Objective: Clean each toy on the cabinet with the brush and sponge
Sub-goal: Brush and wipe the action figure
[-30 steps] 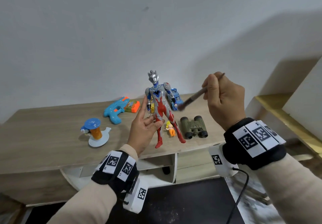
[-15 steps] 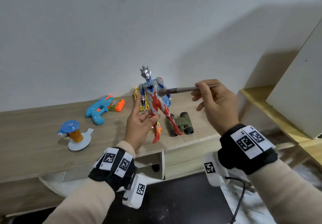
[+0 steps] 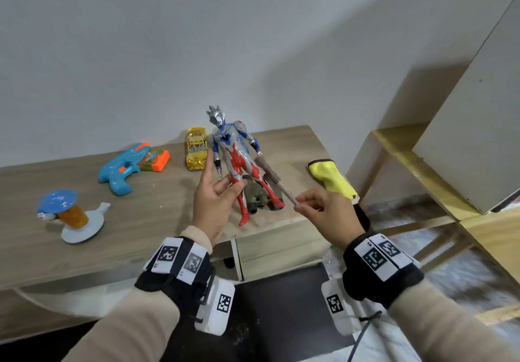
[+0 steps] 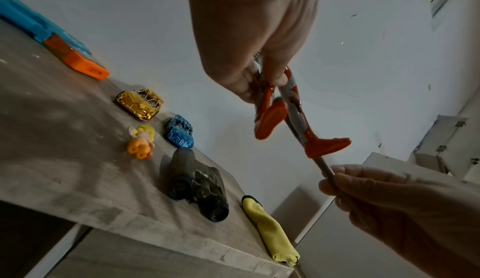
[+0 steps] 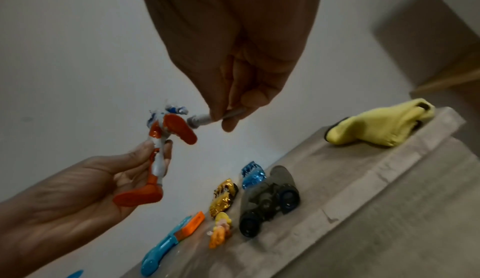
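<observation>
A silver, blue and red action figure (image 3: 235, 153) stands upright in the air over the cabinet top (image 3: 140, 221). My left hand (image 3: 225, 187) pinches its right leg; the left wrist view shows the same leg (image 4: 296, 107) between thumb and fingers (image 4: 259, 72). My right hand (image 3: 312, 201) pinches the end of a thin grey brush (image 3: 271, 176). The brush slants up behind the figure's left leg, its head by the thigh. In the right wrist view the brush (image 5: 201, 119) nearly meets the figure's red foot (image 5: 179, 130). A yellow sponge (image 3: 333, 177) lies at the cabinet's right end.
On the cabinet lie a blue water gun (image 3: 121, 169), a gold car (image 3: 196, 148), dark binoculars (image 3: 257, 200), a blue car (image 4: 179, 132), a small yellow-orange doll (image 4: 141, 141) and a blue-capped toy on a white base (image 3: 70, 215). A wooden shelf (image 3: 408, 164) stands at the right.
My right hand has dropped and the brush has swung from level at the figure's shoulder to slanting behind its left leg. The left hand keeps its hold on the figure.
</observation>
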